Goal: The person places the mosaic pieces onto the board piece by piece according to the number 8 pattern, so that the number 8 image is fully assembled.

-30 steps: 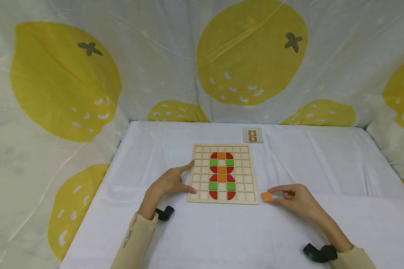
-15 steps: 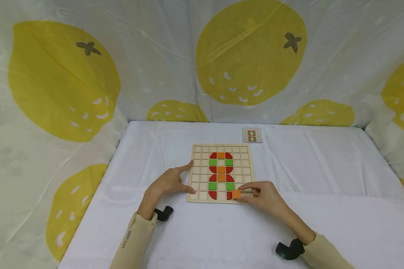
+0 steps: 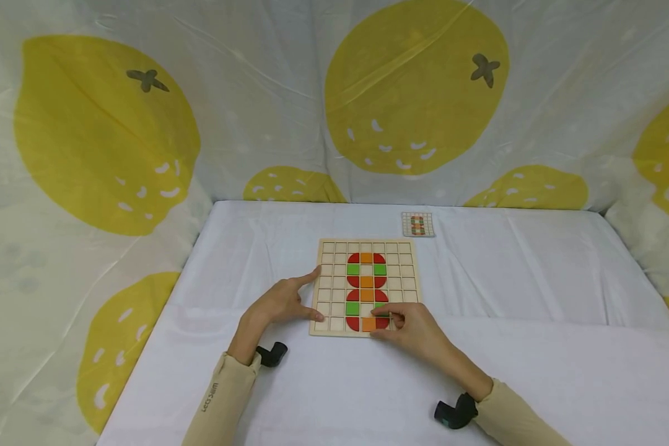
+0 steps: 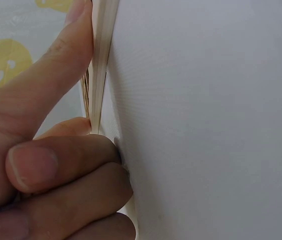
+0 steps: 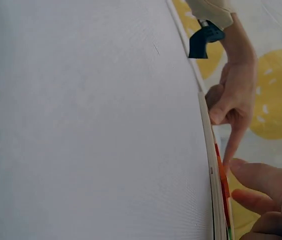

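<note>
The wooden grid board [image 3: 407, 282] lies flat on the white cloth, bearing red rounded pieces [image 3: 353, 324], green squares [image 3: 353, 308] and orange squares in an 8-like figure. An orange tile [image 3: 369, 324] fills the bottom-row cell between two red pieces. My right hand [image 3: 409, 328] hovers at this tile, thumb near its front side and forefinger beyond its far side, spread wider than the tile. In the right wrist view, the thumb [image 5: 256, 175] stands just off the tile row. My left hand [image 3: 279, 303] touches the board's left edge with spread thumb and forefinger; its other fingers [image 4: 76, 160] are curled.
A small card [image 3: 418, 224] with a matching grid pattern lies behind the board, near the table's back edge. White cloth [image 3: 507, 279] covers the table. Curtains with yellow lemon prints [image 3: 418, 87] stand at the back and sides.
My right hand has carried the orange tile leftwards from beside the board into the bottom-row cell, and its fingers have spread there. The left hand stays at the board's edge.
</note>
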`<action>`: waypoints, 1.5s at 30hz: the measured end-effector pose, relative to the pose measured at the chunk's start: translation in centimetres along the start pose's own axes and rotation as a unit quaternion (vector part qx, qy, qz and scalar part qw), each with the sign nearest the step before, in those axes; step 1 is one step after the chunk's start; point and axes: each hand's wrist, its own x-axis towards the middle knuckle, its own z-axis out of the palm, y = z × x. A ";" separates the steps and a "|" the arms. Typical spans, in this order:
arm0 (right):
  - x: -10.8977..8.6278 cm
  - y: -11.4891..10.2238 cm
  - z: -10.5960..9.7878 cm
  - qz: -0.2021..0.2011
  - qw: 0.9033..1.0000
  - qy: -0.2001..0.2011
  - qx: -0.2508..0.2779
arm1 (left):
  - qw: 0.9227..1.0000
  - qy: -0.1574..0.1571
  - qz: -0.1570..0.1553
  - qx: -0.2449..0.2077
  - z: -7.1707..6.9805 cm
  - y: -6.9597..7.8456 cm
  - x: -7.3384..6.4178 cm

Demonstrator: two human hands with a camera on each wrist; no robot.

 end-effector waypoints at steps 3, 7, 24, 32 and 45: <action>0.0 0.0 -0.1 -0.001 1.000 -0.008 0.010 | 1.000 0.000 -0.002 -0.001 0.0 0.1 0.0; 0.0 0.1 0.0 -0.011 1.000 -0.006 0.013 | 1.000 0.000 -0.003 -0.003 0.0 0.1 0.1; 0.2 -0.1 0.9 -0.014 1.000 0.010 -0.013 | 1.000 -0.007 -0.018 -0.009 -0.1 0.0 0.0; 0.0 -0.1 0.9 -0.014 1.000 0.016 -0.020 | 1.000 -0.007 -0.017 -0.008 0.2 0.1 -0.2; -0.1 0.4 0.5 -0.031 0.999 -0.007 -0.003 | 1.000 -0.008 -0.013 -0.015 0.1 0.1 -0.2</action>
